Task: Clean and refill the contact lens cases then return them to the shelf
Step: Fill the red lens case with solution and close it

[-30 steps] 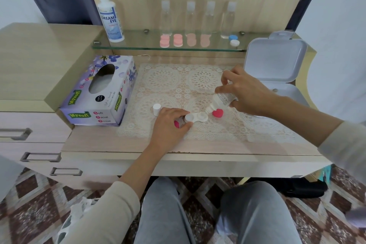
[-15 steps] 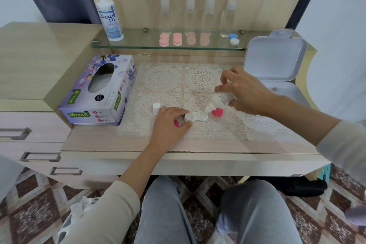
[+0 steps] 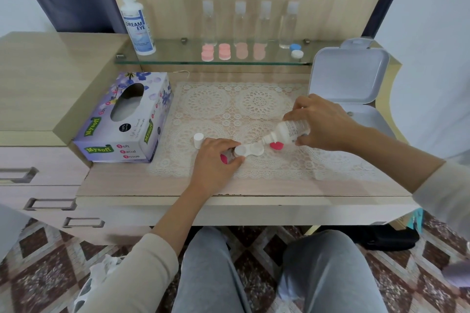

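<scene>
Home vanity desk (image 3: 254,185), glass shelf (image 3: 178,60), tissue box (image 3: 122,122), lace mat (image 3: 216,109)

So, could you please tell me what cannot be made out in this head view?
Head view:
Fluid level in the lens case: wells too small.
Pink cap: mostly under the left hand.
Small bottle label: too small, partly covered by the right hand.
White box base: partly behind the right hand.
</scene>
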`<state>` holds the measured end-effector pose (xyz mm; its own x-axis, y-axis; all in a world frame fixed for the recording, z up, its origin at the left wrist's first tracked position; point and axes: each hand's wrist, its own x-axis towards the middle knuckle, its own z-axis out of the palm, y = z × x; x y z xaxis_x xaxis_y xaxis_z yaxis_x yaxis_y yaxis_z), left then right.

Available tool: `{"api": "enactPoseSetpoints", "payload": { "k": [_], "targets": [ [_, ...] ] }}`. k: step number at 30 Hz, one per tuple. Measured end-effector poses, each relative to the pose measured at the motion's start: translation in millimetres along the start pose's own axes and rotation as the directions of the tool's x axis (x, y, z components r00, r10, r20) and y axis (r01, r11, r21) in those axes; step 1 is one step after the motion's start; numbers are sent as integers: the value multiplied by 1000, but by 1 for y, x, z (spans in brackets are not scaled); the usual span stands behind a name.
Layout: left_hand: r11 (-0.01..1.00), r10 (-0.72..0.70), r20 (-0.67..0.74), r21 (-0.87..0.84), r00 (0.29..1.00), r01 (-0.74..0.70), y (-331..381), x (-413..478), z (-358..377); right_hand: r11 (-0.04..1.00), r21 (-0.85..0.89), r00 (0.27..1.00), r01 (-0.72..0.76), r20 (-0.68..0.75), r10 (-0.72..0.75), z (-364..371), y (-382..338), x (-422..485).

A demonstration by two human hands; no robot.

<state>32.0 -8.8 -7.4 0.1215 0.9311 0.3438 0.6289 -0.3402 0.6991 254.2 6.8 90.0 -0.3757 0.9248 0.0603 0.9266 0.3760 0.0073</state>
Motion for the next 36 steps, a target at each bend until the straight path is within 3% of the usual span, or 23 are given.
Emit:
{"api": "enactPoseSetpoints", "payload": {
  "k": [5, 9, 12, 17, 23, 31, 36],
  "targets": [
    [999, -37, 20, -39, 999, 38, 0, 1, -2, 932, 344, 988, -115, -55, 142, 9, 6, -17],
    [998, 0, -30, -59, 1000, -2, 5, 0, -6, 717, 681, 961, -149, -71, 267, 15, -1, -28],
    [997, 69, -132, -22, 989, -72, 5, 0, -14, 574, 808, 936, -133, -88, 341, 22, -8, -32],
    [991, 76, -233, 123, 969, -48, -9, 9, -38, 478, 875, 929, -80, -108, 354, 36, -21, -32],
    [971, -130, -89, 188, 988, 145, -19, 19, -50, 502, 864, 940, -41, -136, 312, 46, -35, -34],
    [992, -125, -138, -25, 983, 123, 8, 27, -50, 465, 885, 915, 28, -210, 345, 60, -43, -38],
    [959, 25, 3, -283, 1000, -24, 82, 41, -53, 459, 886, 912, 61, -236, 335, 59, -43, -40]
  ]
}}
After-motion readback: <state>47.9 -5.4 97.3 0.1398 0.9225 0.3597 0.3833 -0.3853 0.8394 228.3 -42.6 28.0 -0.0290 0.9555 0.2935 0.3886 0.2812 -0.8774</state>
